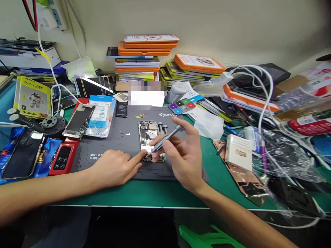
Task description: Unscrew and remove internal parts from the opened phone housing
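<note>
An opened phone point(144, 136) with its inner parts bare lies on the dark work mat point(124, 144). My right hand point(184, 156) grips a slim grey screwdriver point(165, 139), its handle end tilted up to the right. The tip points down at the lower part of the phone; whether it sits on a screw is too small to tell. From the left, my left hand point(116, 168) reaches in with the index finger stretched to the phone's lower left edge, the other fingers loosely curled. Two more screwdrivers point(162, 127) stand just beyond, partly behind my right hand.
At the left are a detached phone screen point(79, 120), a red device point(62, 156) and another phone point(23, 153). A battery point(121, 109) lies behind. Orange cases point(144, 51) are stacked by the wall. A white box point(239, 151) and tangled cables point(269, 89) crowd the right.
</note>
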{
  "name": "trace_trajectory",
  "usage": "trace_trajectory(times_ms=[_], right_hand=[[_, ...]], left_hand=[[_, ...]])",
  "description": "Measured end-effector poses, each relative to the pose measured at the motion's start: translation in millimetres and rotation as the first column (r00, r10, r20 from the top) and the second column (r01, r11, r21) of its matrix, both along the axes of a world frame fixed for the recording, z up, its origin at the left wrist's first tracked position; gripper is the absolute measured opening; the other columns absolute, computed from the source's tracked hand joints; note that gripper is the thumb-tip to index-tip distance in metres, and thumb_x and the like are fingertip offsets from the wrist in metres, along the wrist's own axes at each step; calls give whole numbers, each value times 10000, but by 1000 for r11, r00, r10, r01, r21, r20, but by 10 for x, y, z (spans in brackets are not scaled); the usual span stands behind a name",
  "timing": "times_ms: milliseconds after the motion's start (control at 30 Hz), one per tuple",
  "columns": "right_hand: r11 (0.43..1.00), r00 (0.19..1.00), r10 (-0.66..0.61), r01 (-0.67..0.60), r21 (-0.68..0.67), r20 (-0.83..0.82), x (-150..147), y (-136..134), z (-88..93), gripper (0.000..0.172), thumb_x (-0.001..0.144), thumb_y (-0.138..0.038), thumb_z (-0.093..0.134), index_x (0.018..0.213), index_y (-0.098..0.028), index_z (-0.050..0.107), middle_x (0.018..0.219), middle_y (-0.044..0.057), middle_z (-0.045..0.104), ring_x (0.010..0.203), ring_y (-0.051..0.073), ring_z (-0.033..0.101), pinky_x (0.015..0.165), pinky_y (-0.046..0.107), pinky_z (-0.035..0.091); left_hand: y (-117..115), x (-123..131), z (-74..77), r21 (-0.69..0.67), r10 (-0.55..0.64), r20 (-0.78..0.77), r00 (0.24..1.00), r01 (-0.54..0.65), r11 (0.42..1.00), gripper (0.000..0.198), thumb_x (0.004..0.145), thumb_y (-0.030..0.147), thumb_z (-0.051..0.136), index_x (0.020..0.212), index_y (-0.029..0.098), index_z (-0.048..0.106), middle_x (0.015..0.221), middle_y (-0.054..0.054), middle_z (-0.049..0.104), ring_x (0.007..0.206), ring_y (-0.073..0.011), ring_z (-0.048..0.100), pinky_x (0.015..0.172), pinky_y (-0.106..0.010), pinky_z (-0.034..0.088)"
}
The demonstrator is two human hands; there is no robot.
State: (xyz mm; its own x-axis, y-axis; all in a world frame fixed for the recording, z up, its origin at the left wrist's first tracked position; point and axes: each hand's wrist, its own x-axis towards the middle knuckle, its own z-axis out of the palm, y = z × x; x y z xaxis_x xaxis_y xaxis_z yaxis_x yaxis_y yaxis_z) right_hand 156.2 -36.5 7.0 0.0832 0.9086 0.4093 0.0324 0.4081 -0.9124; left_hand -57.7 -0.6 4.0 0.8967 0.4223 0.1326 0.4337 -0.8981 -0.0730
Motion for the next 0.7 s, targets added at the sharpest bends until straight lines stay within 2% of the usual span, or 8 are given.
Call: trace_trajectory(times_ms=[133,300,467,700], right_hand=[[996,999,24,-28,88,48,-68,-64,-120,447,1010,-190,553,1390,-358,387,994,-6,733,679,151,742,569,336,672],[994,996,57,-64,85,75,-28,-49,-124,462,1018,-175,529,1410,-360,371,1014,11,732,777,163,741,588,333,675],[985,990,130,-136,111,61,-33,-64,-114,497,1014,-114,511,1426,-361,385,1030,12,727,795,158,732,599,331,673],[977,981,177,-184,110,75,-46,-68,-130,525,1009,-90,503,1436,-371,383,1086,21,723,743,146,734,626,349,687]], left_hand=[[-3,9,-14,9,-1,34,999,1,1000,441,1095,323,388,1467,119,511,710,-33,702,605,-195,687,529,-266,446],[-7,16,-24,23,-2,39,999,1,1000,446,1096,337,387,1472,127,503,711,-30,704,594,-203,682,507,-276,419],[-11,17,-19,46,-9,41,999,7,999,437,1104,344,350,1438,129,531,683,-12,680,577,-211,673,476,-296,384],[-9,22,-3,31,-16,56,998,14,999,428,1102,335,354,1419,106,527,679,-10,679,573,-205,666,483,-297,409]])
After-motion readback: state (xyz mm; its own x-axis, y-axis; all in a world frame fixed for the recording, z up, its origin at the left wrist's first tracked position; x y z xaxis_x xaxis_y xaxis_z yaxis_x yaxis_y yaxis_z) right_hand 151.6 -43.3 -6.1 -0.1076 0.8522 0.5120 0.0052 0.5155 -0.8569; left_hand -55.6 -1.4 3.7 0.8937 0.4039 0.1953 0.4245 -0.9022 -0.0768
